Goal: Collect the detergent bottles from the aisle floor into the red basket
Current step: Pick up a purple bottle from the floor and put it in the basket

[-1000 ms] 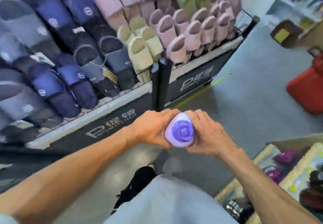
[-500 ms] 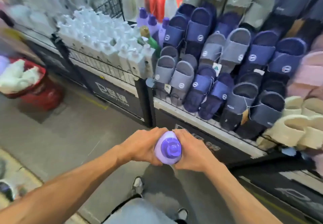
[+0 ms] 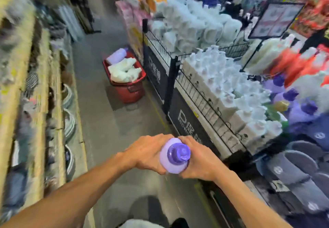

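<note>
Both hands, left (image 3: 147, 153) & right (image 3: 197, 160), clasp purple detergent bottle (image 3: 173, 156); red basket (image 3: 130, 87) well ahead.

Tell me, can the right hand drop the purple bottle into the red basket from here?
Probably not yet. The right hand and left hand hold the purple bottle well short of the red basket, with open floor between.

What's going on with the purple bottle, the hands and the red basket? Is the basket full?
Purple bottle: capped, held upright.
Left hand: clasping its left side.
Right hand: clasping its right side.
Red basket: on the floor, piled with white bottles and one lilac bottle.
</note>
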The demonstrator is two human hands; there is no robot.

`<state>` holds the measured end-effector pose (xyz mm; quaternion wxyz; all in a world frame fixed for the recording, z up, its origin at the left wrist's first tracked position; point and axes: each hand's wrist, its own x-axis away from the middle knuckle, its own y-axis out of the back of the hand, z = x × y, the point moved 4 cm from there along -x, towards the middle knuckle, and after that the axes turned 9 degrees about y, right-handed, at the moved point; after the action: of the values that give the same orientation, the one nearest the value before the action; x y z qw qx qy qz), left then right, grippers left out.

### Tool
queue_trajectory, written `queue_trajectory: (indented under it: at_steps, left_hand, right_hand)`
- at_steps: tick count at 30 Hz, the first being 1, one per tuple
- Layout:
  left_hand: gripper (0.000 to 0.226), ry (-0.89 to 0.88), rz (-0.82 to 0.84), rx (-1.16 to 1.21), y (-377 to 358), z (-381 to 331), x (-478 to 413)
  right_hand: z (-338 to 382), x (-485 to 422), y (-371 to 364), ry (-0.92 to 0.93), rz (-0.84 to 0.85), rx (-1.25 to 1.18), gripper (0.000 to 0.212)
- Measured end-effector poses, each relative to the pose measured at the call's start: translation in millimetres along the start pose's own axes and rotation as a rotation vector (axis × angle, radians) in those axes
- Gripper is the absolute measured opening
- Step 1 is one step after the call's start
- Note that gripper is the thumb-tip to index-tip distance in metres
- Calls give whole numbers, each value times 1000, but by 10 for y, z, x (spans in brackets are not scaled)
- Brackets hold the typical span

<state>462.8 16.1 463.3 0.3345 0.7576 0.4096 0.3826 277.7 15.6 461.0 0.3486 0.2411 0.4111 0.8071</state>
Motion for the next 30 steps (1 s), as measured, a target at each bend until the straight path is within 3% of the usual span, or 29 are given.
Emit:
queue_trajectory:
  at_steps: [10, 14, 20, 24, 30]
  left_hand:
    - [82, 149, -57, 65, 1247, 1453, -1377]
    - [77, 222, -40, 73, 1733, 1983, -1942]
    - [71, 332, -104, 175, 2405, 2770, -2605]
    - [92, 332, -90, 199, 2717, 3463, -3176]
    - [83, 230, 36, 104, 3172, 4270, -4091]
  right_hand:
    - [-460, -2597, 404, 200, 123, 8, 82]
    - [-647, -3587, 526, 262, 120, 23, 69]
    - [-778, -5026, 708, 331, 200, 76, 75]
    - [-893, -5901, 760, 288, 221, 71, 78]
    - [-1074, -6786, 841, 118, 151, -31, 93]
